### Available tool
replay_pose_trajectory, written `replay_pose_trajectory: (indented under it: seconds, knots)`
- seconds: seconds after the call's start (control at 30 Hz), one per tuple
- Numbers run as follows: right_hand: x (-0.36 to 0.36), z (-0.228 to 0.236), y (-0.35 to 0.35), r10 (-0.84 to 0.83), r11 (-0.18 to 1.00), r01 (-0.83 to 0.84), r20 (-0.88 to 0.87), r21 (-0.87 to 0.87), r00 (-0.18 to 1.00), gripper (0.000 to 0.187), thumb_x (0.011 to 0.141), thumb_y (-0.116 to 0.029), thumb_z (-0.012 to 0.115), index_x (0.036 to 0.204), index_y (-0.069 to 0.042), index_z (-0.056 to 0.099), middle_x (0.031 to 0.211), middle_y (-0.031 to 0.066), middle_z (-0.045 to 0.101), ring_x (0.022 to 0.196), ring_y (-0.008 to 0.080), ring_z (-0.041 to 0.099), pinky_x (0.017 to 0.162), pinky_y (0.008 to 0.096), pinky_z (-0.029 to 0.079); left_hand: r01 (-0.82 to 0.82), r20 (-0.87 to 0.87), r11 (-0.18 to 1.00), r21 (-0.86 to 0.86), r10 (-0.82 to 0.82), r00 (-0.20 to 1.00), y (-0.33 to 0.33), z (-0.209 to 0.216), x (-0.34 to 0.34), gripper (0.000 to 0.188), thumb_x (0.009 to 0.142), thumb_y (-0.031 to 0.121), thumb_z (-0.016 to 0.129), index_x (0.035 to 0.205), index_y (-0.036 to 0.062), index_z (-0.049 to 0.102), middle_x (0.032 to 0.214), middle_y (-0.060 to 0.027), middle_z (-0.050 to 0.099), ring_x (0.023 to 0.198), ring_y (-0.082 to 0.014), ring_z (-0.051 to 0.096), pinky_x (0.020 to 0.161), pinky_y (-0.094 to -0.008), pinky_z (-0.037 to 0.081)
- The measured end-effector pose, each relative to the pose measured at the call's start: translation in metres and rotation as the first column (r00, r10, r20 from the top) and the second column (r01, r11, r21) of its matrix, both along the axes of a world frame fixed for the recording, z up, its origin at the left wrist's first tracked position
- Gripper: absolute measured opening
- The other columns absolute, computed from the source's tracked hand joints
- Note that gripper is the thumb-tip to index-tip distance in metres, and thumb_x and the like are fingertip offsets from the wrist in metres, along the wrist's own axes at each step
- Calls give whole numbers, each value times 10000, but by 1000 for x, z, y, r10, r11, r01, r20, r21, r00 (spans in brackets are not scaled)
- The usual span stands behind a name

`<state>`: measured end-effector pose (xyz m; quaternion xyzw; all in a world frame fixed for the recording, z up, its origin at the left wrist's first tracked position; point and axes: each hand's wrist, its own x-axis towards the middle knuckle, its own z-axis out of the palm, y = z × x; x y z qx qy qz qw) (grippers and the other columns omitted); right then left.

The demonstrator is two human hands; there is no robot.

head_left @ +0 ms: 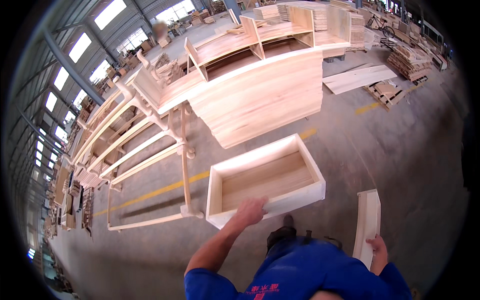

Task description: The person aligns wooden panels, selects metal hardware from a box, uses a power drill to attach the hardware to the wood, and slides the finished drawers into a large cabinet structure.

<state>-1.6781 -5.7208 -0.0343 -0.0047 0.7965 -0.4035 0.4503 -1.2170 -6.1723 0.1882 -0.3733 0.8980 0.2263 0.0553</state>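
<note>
An open-topped drawer (265,180) of pale wood hangs tilted in front of me, its inside facing up. My left hand (251,211) is closed over the drawer's near wall. At my right side, my right hand (378,247) grips a long, narrow pale wooden piece (368,220) with raised edges. It is held upright and seen nearly edge-on, so its full shape is hidden. Beyond the drawer stands a large unfinished wooden cabinet (270,90) with open compartments (235,62) along its top.
Left of the cabinet stands a wooden frame (145,155) with long rails and curved legs. A flat board (360,78) and stacked boards (410,62) lie at the far right. Yellow lines (160,191) cross the concrete floor. A bicycle (381,24) stands far back.
</note>
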Motion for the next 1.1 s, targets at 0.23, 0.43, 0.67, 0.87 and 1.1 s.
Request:
replay_pose_trajectory:
  seconds: [0.23,0.43,0.67,0.87,1.1]
  knots:
    - [-33,33,-151,123,981,-135,94,139,988,497,796,-9,733,1272,51,601,1142,169,698,1000,290,676,880,425,529,90,29,992,-92,-88,996,-201,35,-70,339,847,222,721,1145,84,635,1028,-213,694,1006,-407,649,848,-519,500]
    - [-83,-23,-238,310,926,-334,151,175,939,494,790,-59,767,1255,40,631,1113,169,711,964,280,682,842,421,532,17,119,972,-235,12,993,-338,73,-130,296,862,239,711,1094,78,621,976,-193,702,970,-400,657,823,-513,499]
    - [-157,-76,-319,228,950,-260,185,172,956,479,768,-47,786,1223,36,662,1080,163,722,951,271,679,834,421,529,-35,43,963,-267,48,998,-460,82,-191,329,850,236,725,1100,62,601,951,-200,696,948,-397,654,803,-507,501]
    - [-193,1,-441,122,971,-140,102,194,987,511,774,-14,750,1262,46,612,1082,162,707,963,275,674,850,425,526,-89,42,950,-298,106,993,-529,94,-203,305,833,217,733,1057,69,588,899,-203,687,908,-412,650,770,-511,497]
    - [-220,-8,-510,55,997,-57,27,60,998,510,764,16,708,1261,41,600,1078,153,702,968,276,670,850,411,524,-117,51,948,-297,138,989,-584,82,-193,247,854,213,714,1004,79,572,922,-176,696,918,-390,660,773,-505,502]
